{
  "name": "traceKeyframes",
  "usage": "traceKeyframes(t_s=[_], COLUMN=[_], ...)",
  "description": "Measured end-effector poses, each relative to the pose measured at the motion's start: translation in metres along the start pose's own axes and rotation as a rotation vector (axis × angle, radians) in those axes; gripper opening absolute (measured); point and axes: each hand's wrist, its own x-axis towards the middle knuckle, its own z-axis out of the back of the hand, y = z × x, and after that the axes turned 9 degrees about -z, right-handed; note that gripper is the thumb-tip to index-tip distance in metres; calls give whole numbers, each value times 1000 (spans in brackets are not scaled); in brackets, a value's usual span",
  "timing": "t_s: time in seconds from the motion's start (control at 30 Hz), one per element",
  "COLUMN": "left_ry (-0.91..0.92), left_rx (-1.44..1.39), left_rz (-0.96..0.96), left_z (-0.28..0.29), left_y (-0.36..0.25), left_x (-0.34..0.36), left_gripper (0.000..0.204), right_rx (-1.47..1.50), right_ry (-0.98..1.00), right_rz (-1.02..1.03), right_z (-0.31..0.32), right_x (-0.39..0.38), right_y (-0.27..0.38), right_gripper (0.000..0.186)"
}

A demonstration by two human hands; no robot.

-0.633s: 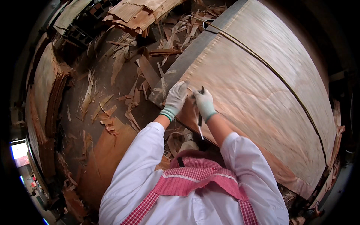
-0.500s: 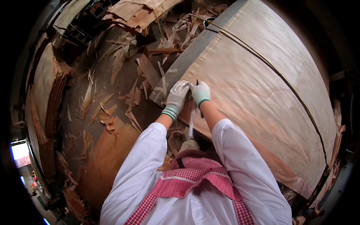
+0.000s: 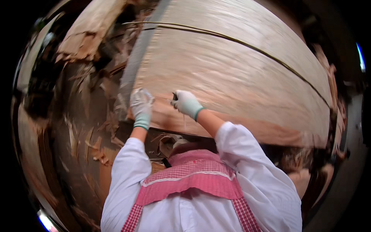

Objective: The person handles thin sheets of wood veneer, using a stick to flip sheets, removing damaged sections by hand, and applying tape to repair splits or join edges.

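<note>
Both gloved hands work at the near left corner of a broad, pale sheet of thin wood veneer lying on the worktop. The left hand has its fingers curled down over the sheet's grey left edge. The right hand is closed around a small dark tool (blurred, kind unclear), just above the veneer. Brown wood scraps litter the floor to the left.

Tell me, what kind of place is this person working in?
Probably a wood veneer or plywood workshop. A big stack of thin veneer sheets fills the bench, torn wood scraps litter the floor beside it, and the gloved left hand and right hand work at the stack's near edge.
</note>
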Motion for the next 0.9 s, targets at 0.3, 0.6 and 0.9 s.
traceKeyframes(t_s=[0.3,0.6,0.9], left_ry=[306,374,493], left_rx=[-370,-279,-292], left_rz=[-816,-1301,-1111], left_z=[-24,-61,-14], left_y=[-246,-321,-426], left_x=[-17,-1,-44], left_gripper=[57,53,19], right_rx=[900,502,923], right_ry=[-551,-519,-639], right_rz=[-603,-625,-652], right_z=[71,76,166], right_x=[-177,-186,-332], right_y=[-184,-251,-344], right_gripper=[14,24,22])
